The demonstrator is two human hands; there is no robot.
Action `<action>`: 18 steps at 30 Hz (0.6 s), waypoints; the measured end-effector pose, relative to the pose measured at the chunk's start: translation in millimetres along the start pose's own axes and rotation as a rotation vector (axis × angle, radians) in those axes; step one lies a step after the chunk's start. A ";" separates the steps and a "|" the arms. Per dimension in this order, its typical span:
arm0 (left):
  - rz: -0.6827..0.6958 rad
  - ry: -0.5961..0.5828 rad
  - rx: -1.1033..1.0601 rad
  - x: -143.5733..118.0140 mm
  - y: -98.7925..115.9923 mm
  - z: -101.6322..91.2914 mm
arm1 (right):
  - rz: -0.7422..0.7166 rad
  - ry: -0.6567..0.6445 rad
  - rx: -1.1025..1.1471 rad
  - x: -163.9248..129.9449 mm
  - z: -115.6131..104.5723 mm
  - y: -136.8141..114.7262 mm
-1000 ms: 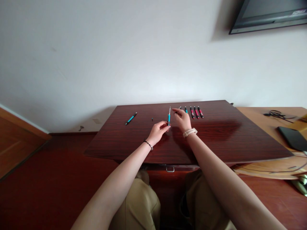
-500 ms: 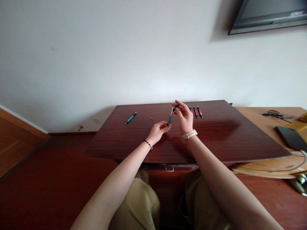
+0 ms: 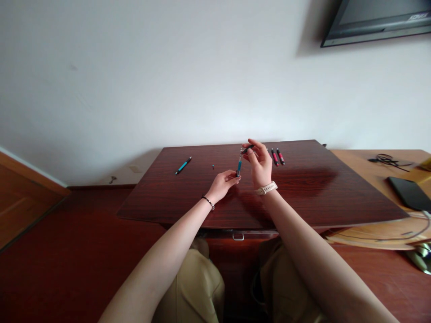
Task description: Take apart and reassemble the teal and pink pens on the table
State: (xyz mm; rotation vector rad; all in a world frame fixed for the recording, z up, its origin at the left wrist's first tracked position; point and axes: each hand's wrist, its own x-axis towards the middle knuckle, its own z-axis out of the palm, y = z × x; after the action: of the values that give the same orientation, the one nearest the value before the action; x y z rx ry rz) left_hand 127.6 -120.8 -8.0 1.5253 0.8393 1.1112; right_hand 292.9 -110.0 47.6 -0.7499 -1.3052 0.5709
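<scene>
My left hand (image 3: 225,183) is closed around the lower end of a blue pen body (image 3: 239,168), holding it upright above the table. Out of its top sticks a thin, pale inner part. Just to the right, my right hand (image 3: 259,163) pinches a slanted black pen part (image 3: 248,148) between thumb and fingers, close to that top; I cannot tell whether they touch. A small blue-and-black piece (image 3: 213,167) lies on the table left of my hands. Farther left rests a whole blue pen (image 3: 183,165) with black ends.
Two red-and-black pens (image 3: 275,157) lie beyond my right hand on the dark wooden table (image 3: 310,197). A lighter desk (image 3: 357,166) adjoins on the right, bearing a black cable (image 3: 387,160) and a flat black device (image 3: 409,193). A wall-mounted screen (image 3: 380,22) hangs upper right.
My right hand has shifted slightly up, with the black pen part still in its fingers, and now covers most of the nearest red pen. The left hand stays nearly still.
</scene>
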 end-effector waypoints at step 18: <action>0.044 -0.049 0.102 -0.2 2.1 -2.4 | -0.007 0.071 -0.004 1.8 -4.1 -4.6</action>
State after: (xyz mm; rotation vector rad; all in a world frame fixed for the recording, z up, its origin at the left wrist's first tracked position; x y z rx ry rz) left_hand 125.3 -120.7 -6.0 1.6564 0.8436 1.0724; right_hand 297.1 -112.3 51.9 -0.7627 -1.2428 0.5316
